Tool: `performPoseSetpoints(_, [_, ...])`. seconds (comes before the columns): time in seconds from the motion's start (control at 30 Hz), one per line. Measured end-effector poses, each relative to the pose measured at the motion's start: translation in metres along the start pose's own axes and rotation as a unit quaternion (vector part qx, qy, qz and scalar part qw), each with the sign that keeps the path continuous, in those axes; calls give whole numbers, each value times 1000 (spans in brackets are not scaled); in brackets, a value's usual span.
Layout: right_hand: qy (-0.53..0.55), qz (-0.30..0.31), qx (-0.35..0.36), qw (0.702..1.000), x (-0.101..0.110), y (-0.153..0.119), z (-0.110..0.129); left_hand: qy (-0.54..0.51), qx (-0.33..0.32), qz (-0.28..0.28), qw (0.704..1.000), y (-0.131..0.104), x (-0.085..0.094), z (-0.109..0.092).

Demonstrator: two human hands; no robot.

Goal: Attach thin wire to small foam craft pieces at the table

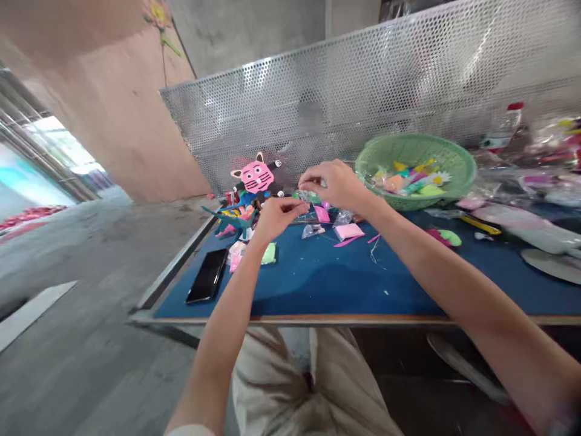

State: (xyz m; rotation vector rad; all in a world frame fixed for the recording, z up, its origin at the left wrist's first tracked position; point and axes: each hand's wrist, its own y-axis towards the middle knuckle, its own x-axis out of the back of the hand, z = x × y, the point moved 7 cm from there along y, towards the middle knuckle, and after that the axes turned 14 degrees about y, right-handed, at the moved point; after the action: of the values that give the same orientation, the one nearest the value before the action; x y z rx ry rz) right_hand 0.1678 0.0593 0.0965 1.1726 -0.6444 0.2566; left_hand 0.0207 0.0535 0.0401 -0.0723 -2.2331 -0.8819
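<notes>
Reaching toward the far edge of the desk (318, 284), the left hand (282, 215) had thumb and forefinger nearly together; the right hand (333, 183) showed a narrow pinch. Could not tell whether either gripped anything: a clear wrapper (310, 197) by the fingertips was blurred. Pink packet (348, 232) lay nearby, mid-desk. Left forearm partly hid a green packet (269, 254); phone (207, 276) lay by the left edge. Basket (460, 160) contents indistinct. Right edge cut off by the view.

Grey floor (113, 339) — peach-toned wall (131, 127)
</notes>
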Motion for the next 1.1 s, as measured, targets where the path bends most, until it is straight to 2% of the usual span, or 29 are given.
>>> performPoseSetpoints(0.17, [-29,-189,34,981,46,-5,24,-122,64,-114,984,6,14,26])
performPoseSetpoints(0.27, [-25,-240,38,970,59,-15,30,-236,85,-173,952,9,13,44])
performPoseSetpoints(0.33, [-25,-216,41,975,52,-22,32,-285,95,-198,933,10,8,51])
performPoseSetpoints(0.47, [-37,-115,30,992,12,-41,26,-357,133,-210,901,6,-7,54])
performPoseSetpoints(0.57, [-77,-81,-5,994,-14,-57,12,-422,162,-192,871,2,-20,51])
performPoseSetpoints(0.73, [-85,-41,-74,993,-34,-73,-15,-487,187,-148,840,-1,-42,48])
performPoseSetpoints(0.8, [-60,-24,-100,993,-37,-76,-22,-490,192,-136,839,0,-49,49])
performPoseSetpoints(0.9, [-25,-29,-120,992,-34,-80,-27,-482,185,-117,849,1,-56,49])
performPoseSetpoints(1.1, [33,-70,-148,986,-23,-84,-30,-431,132,-66,891,2,-54,40])
